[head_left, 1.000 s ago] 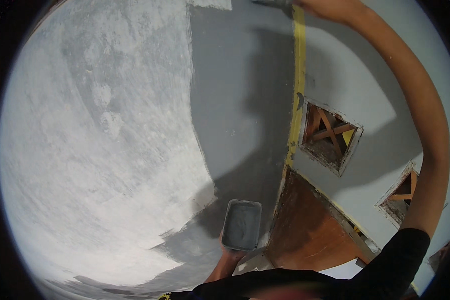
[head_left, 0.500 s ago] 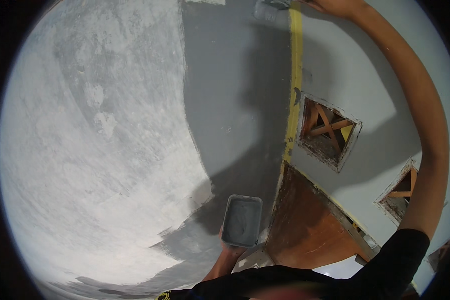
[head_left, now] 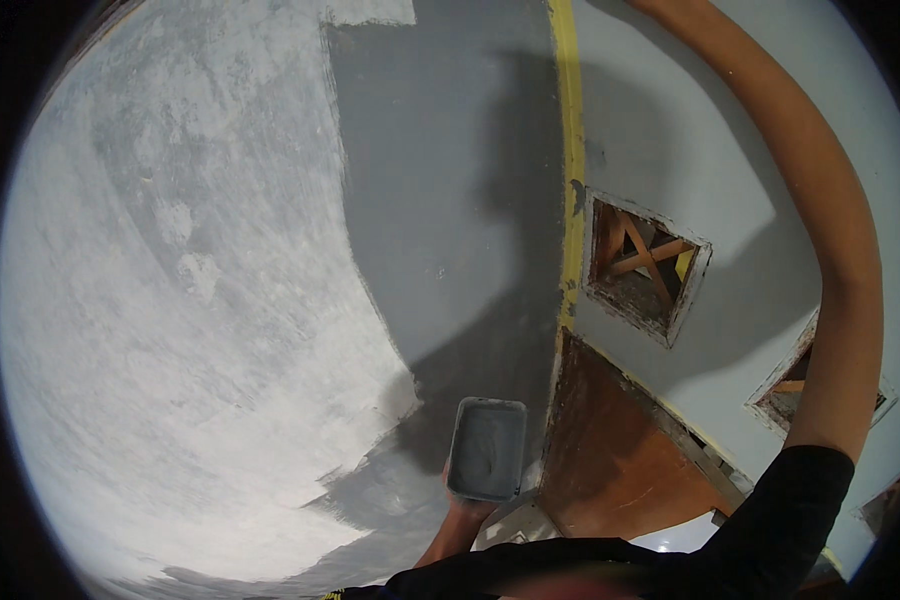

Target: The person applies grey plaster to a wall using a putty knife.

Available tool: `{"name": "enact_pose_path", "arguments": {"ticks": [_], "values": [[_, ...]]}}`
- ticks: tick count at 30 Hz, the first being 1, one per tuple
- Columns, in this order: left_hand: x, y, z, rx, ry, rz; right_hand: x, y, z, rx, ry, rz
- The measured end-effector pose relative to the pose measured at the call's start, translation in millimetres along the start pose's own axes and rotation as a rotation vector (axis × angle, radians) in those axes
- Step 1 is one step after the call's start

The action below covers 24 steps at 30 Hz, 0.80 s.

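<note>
My left hand (head_left: 467,507) holds a small rectangular grey paint tray (head_left: 488,450) from below, its fingers mostly hidden beneath it. Wet grey paint coats the inside of the tray. My right forearm (head_left: 820,190) arcs up along the right side and leaves at the top edge, so the hand and anything in it are out of sight. Ahead is a wall with a fresh dark grey painted band (head_left: 430,180) between a patchy whitish area (head_left: 230,330) and a strip of yellow masking tape (head_left: 570,150).
Right of the tape is a pale wall (head_left: 710,140) with a diamond-shaped vent opening (head_left: 645,265) crossed by wooden slats. A second vent opening (head_left: 785,395) sits partly behind my arm. Below is a brown wooden panel (head_left: 620,450). My shadow falls across the grey band.
My right hand, with a tool at the tape's top end, has gone out past the upper edge. The view has shifted slightly; the tray stays in my left hand.
</note>
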<state>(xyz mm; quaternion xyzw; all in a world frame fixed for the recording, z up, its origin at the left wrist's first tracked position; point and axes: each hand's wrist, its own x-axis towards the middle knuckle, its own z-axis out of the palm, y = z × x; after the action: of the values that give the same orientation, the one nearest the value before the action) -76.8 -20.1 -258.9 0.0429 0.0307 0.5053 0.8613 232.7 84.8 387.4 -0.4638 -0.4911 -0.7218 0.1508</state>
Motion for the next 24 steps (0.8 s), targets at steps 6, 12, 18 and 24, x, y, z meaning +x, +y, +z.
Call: {"name": "enact_pose_path", "arguments": {"ticks": [6, 12, 18, 24], "values": [[-10, 7, 6, -0.007, 0.048, 0.025, 2, -5, 0, 0.053, -0.031, 0.058], [-6, 9, 12, 0.079, 0.036, 0.018, -14, -8, -29, 0.199, -0.235, -0.364], [2, 3, 18, 0.046, 0.014, -0.036, -37, -30, -35, 0.212, -0.438, -0.621], [-5, -4, 35, 0.039, -0.059, -0.069, -68, -49, -42, 0.143, -0.432, -0.772]]}}
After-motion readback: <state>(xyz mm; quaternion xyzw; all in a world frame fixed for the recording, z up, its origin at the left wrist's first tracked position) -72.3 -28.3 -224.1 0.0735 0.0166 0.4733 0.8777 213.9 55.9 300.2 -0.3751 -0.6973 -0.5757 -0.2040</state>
